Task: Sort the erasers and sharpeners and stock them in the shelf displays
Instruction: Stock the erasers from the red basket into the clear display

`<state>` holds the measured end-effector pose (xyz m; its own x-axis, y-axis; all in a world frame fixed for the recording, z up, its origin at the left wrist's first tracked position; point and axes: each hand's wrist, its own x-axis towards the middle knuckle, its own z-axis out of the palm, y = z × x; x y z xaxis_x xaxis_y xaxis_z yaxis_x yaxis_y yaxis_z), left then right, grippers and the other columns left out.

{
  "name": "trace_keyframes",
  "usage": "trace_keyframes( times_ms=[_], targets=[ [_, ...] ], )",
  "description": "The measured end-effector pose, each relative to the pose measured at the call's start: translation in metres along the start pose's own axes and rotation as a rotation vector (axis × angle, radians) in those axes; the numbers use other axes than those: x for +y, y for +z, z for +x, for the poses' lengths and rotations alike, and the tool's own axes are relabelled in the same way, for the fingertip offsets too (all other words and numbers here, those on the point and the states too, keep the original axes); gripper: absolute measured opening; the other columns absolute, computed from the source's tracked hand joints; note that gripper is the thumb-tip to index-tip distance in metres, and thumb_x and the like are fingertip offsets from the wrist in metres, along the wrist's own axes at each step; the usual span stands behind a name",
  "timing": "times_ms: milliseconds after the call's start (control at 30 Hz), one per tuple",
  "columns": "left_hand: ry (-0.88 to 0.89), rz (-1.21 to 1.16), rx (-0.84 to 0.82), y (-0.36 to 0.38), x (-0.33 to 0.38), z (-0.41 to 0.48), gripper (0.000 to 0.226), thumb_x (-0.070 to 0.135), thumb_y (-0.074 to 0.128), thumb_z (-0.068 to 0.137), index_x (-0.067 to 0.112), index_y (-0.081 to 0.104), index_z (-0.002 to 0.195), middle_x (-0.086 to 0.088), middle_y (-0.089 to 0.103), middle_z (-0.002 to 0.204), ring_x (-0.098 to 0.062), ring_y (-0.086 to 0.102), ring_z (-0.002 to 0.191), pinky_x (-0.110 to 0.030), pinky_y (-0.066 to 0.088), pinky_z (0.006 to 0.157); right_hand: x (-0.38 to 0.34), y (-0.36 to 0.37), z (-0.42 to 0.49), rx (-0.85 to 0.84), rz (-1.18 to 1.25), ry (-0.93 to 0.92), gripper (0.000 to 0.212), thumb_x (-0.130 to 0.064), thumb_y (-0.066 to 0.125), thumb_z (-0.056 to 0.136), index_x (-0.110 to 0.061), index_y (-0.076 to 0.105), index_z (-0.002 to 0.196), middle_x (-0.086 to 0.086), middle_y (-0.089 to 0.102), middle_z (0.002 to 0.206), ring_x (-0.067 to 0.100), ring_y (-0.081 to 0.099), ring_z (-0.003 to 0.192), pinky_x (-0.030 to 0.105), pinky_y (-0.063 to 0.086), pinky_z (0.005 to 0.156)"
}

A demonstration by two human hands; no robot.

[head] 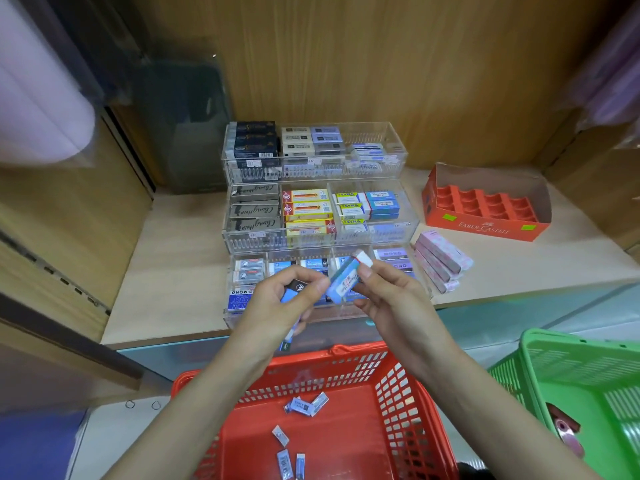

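Observation:
A three-tier clear acrylic display (313,237) on the wooden shelf holds rows of boxed erasers. In front of its lowest tier my right hand (388,299) pinches a light-blue sleeved eraser (346,280) with its white end pointing up and to the right. My left hand (284,299) grips a stack of blue and black sleeved erasers (294,292); its thumb touches the lower end of the light-blue eraser. Below my arms a red basket (391,375) holds several small loose erasers (306,405).
An orange Faber-Castell carton (485,226) with empty slots sits on the shelf at the right. Pink eraser packs (441,263) lie stacked beside the display. A green basket (585,382) stands at the lower right. Wooden panels wall the shelf at the back and sides.

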<state>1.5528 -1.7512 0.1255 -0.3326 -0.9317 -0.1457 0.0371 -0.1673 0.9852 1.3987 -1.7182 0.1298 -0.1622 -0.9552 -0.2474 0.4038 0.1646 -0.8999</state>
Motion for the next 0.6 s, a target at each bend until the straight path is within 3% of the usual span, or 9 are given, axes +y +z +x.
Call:
trace_keyframes(
  times_ms=[67, 167, 267, 367, 433, 500, 600],
  targets=[
    [-0.01, 0.034, -0.019, 0.002, -0.002, 0.001, 0.015, 0.023, 0.062, 0.082, 0.01, 0.061, 0.077, 0.005, 0.041, 0.047, -0.008, 0.033, 0.041, -0.017, 0.027, 0.039, 0.003, 0.001, 0.0, 0.032, -0.103, -0.061, 0.013, -0.009, 0.059, 0.088, -0.015, 0.063, 0.099, -0.006, 0.07, 0.078, 0.007, 0.062, 0.074, 0.02, 0.047, 0.066],
    [0.022, 0.098, -0.048, 0.004, -0.004, 0.002, 0.011, 0.018, 0.061, 0.086, 0.012, 0.063, 0.077, 0.004, 0.052, 0.052, -0.011, 0.034, 0.045, -0.02, 0.028, 0.043, 0.003, 0.002, -0.002, 0.044, -0.186, -0.132, 0.012, -0.007, 0.06, 0.088, -0.017, 0.063, 0.094, -0.007, 0.068, 0.074, 0.003, 0.06, 0.066, 0.014, 0.046, 0.062],
    [0.046, 0.109, -0.06, 0.006, -0.005, 0.001, 0.007, 0.021, 0.063, 0.083, 0.016, 0.065, 0.078, 0.0, 0.064, 0.065, -0.013, 0.035, 0.048, -0.021, 0.028, 0.043, 0.002, 0.003, -0.003, 0.003, -0.296, -0.215, 0.02, -0.003, 0.057, 0.09, -0.02, 0.069, 0.088, -0.005, 0.07, 0.085, 0.003, 0.062, 0.078, 0.015, 0.048, 0.068],
    [0.044, 0.077, -0.051, 0.009, -0.004, 0.001, 0.013, 0.027, 0.063, 0.079, 0.014, 0.066, 0.081, 0.001, 0.062, 0.061, -0.01, 0.036, 0.046, -0.021, 0.029, 0.042, 0.001, 0.001, -0.002, -0.035, -0.46, -0.295, 0.026, -0.006, 0.058, 0.091, -0.029, 0.069, 0.087, -0.008, 0.07, 0.093, 0.004, 0.063, 0.089, 0.022, 0.05, 0.082],
    [0.047, 0.064, -0.058, 0.01, -0.003, 0.002, 0.02, 0.031, 0.063, 0.076, 0.011, 0.065, 0.081, 0.004, 0.059, 0.055, -0.008, 0.035, 0.045, -0.02, 0.029, 0.041, -0.002, -0.002, -0.002, -0.103, -0.574, -0.328, 0.017, -0.016, 0.06, 0.087, -0.03, 0.068, 0.094, -0.005, 0.065, 0.103, 0.002, 0.06, 0.098, 0.02, 0.045, 0.09],
    [0.038, 0.026, -0.044, 0.01, -0.003, 0.004, 0.021, 0.031, 0.063, 0.074, 0.012, 0.066, 0.082, 0.004, 0.06, 0.058, -0.008, 0.036, 0.045, -0.019, 0.028, 0.04, -0.008, -0.005, -0.002, -0.176, -0.651, -0.339, 0.026, -0.023, 0.061, 0.08, -0.027, 0.066, 0.105, -0.004, 0.059, 0.106, 0.0, 0.057, 0.101, 0.015, 0.041, 0.092],
    [0.003, -0.018, 0.014, 0.01, -0.001, 0.009, 0.015, 0.024, 0.063, 0.079, 0.013, 0.067, 0.088, -0.002, 0.058, 0.063, -0.01, 0.036, 0.044, -0.018, 0.028, 0.039, -0.019, -0.011, 0.008, -0.197, -0.987, -0.508, 0.034, -0.022, 0.059, 0.082, -0.018, 0.066, 0.116, -0.006, 0.059, 0.101, 0.001, 0.052, 0.093, 0.007, 0.036, 0.086]
  ],
)
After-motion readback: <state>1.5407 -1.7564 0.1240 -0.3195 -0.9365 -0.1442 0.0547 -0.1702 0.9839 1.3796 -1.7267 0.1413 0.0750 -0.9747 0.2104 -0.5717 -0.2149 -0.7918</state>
